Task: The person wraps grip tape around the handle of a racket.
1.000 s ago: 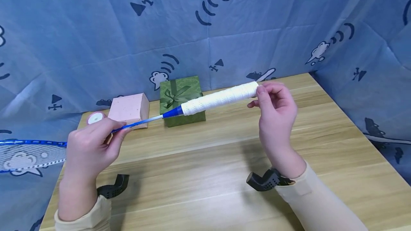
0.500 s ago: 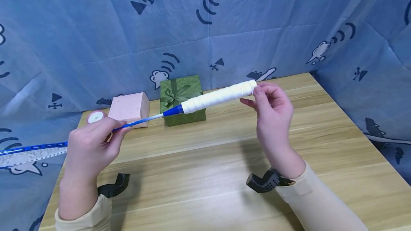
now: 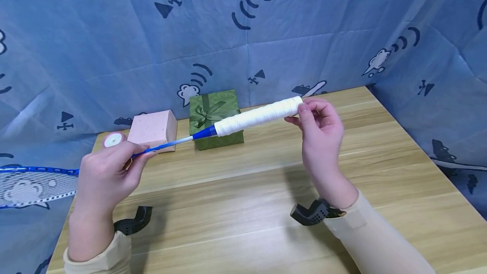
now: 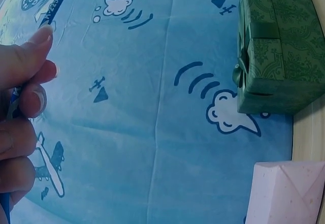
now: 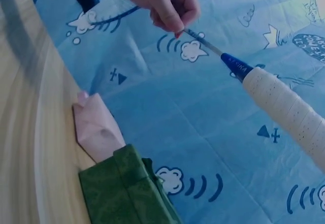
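A blue badminton racket point(image 3: 205, 132) is held up over the table, its handle to the right and its strung head point(image 3: 34, 187) running out at the left. White perforated grip tape point(image 3: 258, 116) covers the handle in overlapping turns. My left hand point(image 3: 110, 176) pinches the thin blue shaft between thumb and fingers; in the left wrist view the same hand point(image 4: 23, 82) wraps it. At the other end, my right hand point(image 3: 323, 134) pinches the butt of the taped handle with thumb and forefinger. The right wrist view shows the handle's blue cone point(image 5: 236, 65), while the right fingers are outside it.
Behind the racket on the wooden table point(image 3: 243, 206) stands a green gift box point(image 3: 228, 136) with a bow. Left of it are a pink box point(image 3: 150, 128) and a pink-and-white ribbon spool point(image 3: 113, 139). A blue patterned cloth point(image 3: 213, 33) hangs at the back and sides.
The racket has rolled about its shaft: its head looked narrower half a second ago and shows wider now. My right hand has shifted slightly left at the butt; the left hand stays put.
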A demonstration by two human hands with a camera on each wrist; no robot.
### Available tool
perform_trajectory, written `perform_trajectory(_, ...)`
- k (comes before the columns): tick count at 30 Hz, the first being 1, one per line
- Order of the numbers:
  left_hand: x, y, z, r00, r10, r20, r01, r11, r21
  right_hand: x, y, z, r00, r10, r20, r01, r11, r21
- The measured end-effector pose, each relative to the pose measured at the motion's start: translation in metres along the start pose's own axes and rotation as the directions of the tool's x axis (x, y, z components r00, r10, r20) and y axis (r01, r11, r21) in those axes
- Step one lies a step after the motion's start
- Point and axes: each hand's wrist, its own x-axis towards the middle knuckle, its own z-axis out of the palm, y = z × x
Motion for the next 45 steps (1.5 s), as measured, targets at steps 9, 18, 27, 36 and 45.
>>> perform_trajectory(9, -0.0008, -0.0025, -0.0015, 0.999, -0.007, 0.037, 0.008, 1.0, -0.027, 0.001, 0.0042, -0.0024, 0.987, -0.118, 0.111, 0.121, 0.993, -0.016)
perform_trajectory(18, -0.0009, -0.0037, -0.0015, 0.998, -0.019, 0.063, 0.022, 0.998, -0.058, 0.0004, -0.0001, -0.0002, 0.956, -0.15, 0.25, 0.152, 0.988, 0.009)
perform_trajectory(27, -0.0027, -0.0067, -0.0003, 0.998, -0.026, 0.061, 0.027, 0.999, -0.02, -0.0006, 0.0013, 0.0007, 0.978, -0.116, 0.175, 0.115, 0.993, 0.016)
perform_trajectory(36, -0.0023, -0.0063, 0.001, 0.998, -0.013, 0.06, 0.013, 1.0, -0.001, 0.0004, 0.0017, -0.0028, 0.982, -0.108, 0.157, 0.102, 0.994, 0.047)
perform_trajectory(45, 0.0012, -0.005, -0.0016, 0.995, -0.042, 0.093, 0.04, 0.999, 0.017, 0.0029, 0.0025, -0.0005, 0.992, -0.084, 0.095, 0.078, 0.994, 0.071)
